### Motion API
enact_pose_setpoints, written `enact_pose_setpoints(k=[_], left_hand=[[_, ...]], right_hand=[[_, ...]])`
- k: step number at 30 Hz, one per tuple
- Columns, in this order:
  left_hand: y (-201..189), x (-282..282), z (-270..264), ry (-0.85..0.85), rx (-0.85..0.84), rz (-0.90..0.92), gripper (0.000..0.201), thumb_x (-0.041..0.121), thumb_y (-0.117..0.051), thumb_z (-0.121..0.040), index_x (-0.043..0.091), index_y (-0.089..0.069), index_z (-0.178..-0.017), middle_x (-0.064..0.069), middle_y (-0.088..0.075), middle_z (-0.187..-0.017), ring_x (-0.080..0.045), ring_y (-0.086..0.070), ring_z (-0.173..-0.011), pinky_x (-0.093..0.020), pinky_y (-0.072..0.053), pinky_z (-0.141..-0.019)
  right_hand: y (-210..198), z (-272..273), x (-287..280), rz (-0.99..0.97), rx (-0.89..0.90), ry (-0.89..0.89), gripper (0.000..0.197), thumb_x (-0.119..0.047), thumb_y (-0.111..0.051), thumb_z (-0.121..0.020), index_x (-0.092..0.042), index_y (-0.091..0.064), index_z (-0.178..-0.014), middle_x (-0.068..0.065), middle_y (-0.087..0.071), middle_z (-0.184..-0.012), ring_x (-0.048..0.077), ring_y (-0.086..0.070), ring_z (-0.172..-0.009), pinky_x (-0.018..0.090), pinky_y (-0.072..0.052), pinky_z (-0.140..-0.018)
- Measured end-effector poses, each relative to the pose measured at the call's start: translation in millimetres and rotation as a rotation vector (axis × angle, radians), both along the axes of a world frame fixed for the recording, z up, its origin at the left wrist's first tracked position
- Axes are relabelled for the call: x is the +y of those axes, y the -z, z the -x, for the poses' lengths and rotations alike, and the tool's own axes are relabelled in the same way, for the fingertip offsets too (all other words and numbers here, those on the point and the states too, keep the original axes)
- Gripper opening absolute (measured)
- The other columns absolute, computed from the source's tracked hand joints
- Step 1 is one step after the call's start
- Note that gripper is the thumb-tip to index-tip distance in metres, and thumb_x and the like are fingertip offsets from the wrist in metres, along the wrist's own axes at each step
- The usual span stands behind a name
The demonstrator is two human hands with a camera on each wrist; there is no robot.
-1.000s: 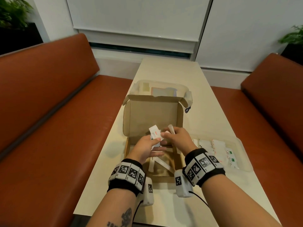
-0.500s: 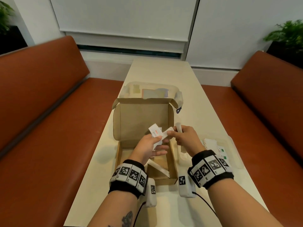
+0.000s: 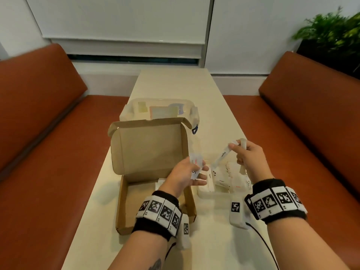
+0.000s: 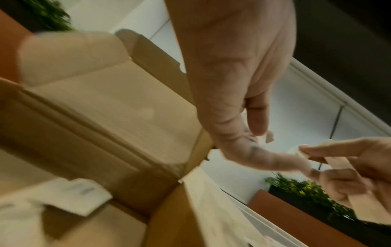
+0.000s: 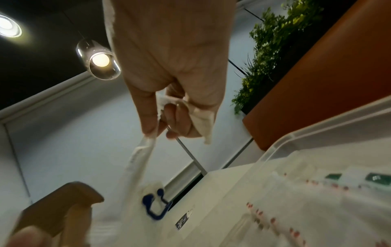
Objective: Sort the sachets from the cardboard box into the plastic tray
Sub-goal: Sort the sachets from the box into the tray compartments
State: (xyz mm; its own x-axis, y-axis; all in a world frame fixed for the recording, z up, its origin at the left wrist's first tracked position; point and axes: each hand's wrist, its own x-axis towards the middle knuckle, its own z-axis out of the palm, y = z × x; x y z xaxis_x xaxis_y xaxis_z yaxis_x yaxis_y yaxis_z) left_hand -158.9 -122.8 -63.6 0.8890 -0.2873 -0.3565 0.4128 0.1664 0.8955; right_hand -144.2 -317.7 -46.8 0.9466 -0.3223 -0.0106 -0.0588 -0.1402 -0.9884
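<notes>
Item: sugar stick (image 3: pixel 224 154), carried off the box (image 3: pixel 153 207) to above the tray (image 3: pixel 204 193).
We log the right hand (image 3: pixel 248 158) gone rightward since a second ago, pinching the stick by its top end with a second sachet tucked in its curled fingers; we judge a drop into a tray slot next. Left hand (image 3: pixel 184 175) hovers at the box's right edge, fingers clamped on more sachets (image 3: pixel 196 164). Hands apart; the rest lie in the box on the surface (image 3: pixel 175 84).
</notes>
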Motion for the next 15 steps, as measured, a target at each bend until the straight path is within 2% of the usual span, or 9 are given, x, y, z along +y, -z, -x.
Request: enact_pose_setpoints(k=[2, 4, 7, 9, 11, 12, 14, 15], left_hand=[[-0.7, -13.4, -3.3, -0.065, 0.024, -0.092, 0.023, -0.003, -0.038, -0.089, 0.010, -0.056, -0.086, -0.006, -0.060, -0.076, -0.014, -0.049, -0.055, -0.024, -0.045, -0.048], [-1.9, -26.1, -12.4, -0.087, 0.062, -0.224, 0.025, 0.001, -0.037, -0.091, 0.013, -0.049, -0.073, -0.002, -0.050, -0.066, -0.012, -0.041, -0.051, -0.024, -0.034, -0.048], [-10.6, -40.1, -23.2, 0.045, 0.231, -0.386, 0.033, 0.004, -0.034, -0.091, 0.012, -0.039, -0.060, -0.002, -0.038, -0.062, -0.014, -0.032, -0.050, -0.023, -0.027, -0.048], [-10.0, -50.5, -28.6, 0.014, 0.274, -0.326, 0.023, 0.011, -0.037, -0.088, 0.011, -0.045, -0.066, -0.003, -0.044, -0.067, -0.015, -0.035, -0.052, -0.023, -0.031, -0.047], [-6.0, -57.5, -30.7, -0.048, 0.200, -0.225, 0.017, 0.019, -0.041, -0.090, 0.013, -0.051, -0.078, -0.003, -0.054, -0.075, -0.014, -0.039, -0.054, -0.021, -0.034, -0.046], [-3.2, -58.8, -30.7, -0.037, 0.148, -0.234, 0.018, 0.021, -0.041, -0.094, 0.013, -0.053, -0.082, -0.004, -0.057, -0.082, -0.013, -0.040, -0.055, -0.021, -0.035, -0.046], [2.1, -63.0, -33.5, 0.020, 0.028, -0.261, 0.022, 0.024, -0.043, -0.097, 0.011, -0.059, -0.095, -0.004, -0.058, -0.093, -0.012, -0.043, -0.058, -0.020, -0.037, -0.047], [4.9, -64.8, -33.8, 0.049, -0.011, -0.248, 0.024, 0.027, -0.046, -0.097, 0.009, -0.061, -0.103, -0.004, -0.056, -0.092, -0.011, -0.044, -0.059, -0.019, -0.037, -0.046]], right_hand=[[0.0, -2.6, -8.5, 0.022, 0.003, 0.025, 0.009, -0.016, -0.063, -0.089, -0.010, -0.064, -0.083, -0.001, -0.050, -0.062, 0.010, -0.040, -0.051, 0.023, -0.037, -0.050], [1.6, -4.6, -14.6, 0.032, 0.010, 0.038, 0.010, -0.017, -0.060, -0.091, -0.009, -0.064, -0.086, 0.000, -0.054, -0.065, 0.011, -0.041, -0.051, 0.023, -0.037, -0.049], [5.9, -5.1, -20.2, -0.026, 0.031, 0.036, 0.010, -0.016, -0.059, -0.091, -0.009, -0.065, -0.093, 0.003, -0.061, -0.071, 0.010, -0.040, -0.050, 0.021, -0.036, -0.047], [9.5, -4.4, -24.7, -0.092, 0.051, 0.035, 0.011, -0.015, -0.058, -0.092, -0.006, -0.063, -0.098, 0.004, -0.062, -0.073, 0.009, -0.036, -0.047, 0.020, -0.033, -0.044], [12.5, -4.5, -30.7, -0.167, 0.062, 0.034, 0.014, -0.013, -0.056, -0.093, -0.003, -0.061, -0.102, 0.006, -0.061, -0.074, 0.009, -0.032, -0.044, 0.019, -0.030, -0.041], [13.5, -5.0, -34.6, -0.189, 0.067, 0.032, 0.014, -0.012, -0.055, -0.093, -0.003, -0.060, -0.102, 0.006, -0.060, -0.074, 0.009, -0.030, -0.043, 0.018, -0.029, -0.040], [15.0, -7.6, -41.4, -0.210, 0.073, 0.025, 0.012, -0.012, -0.055, -0.094, -0.004, -0.060, -0.099, 0.006, -0.060, -0.074, 0.008, -0.030, -0.042, 0.017, -0.028, -0.038], [16.0, -9.2, -44.5, -0.223, 0.073, 0.027, 0.009, -0.012, -0.055, -0.093, -0.005, -0.060, -0.095, 0.007, -0.060, -0.074, 0.008, -0.030, -0.041, 0.017, -0.028, -0.037]])
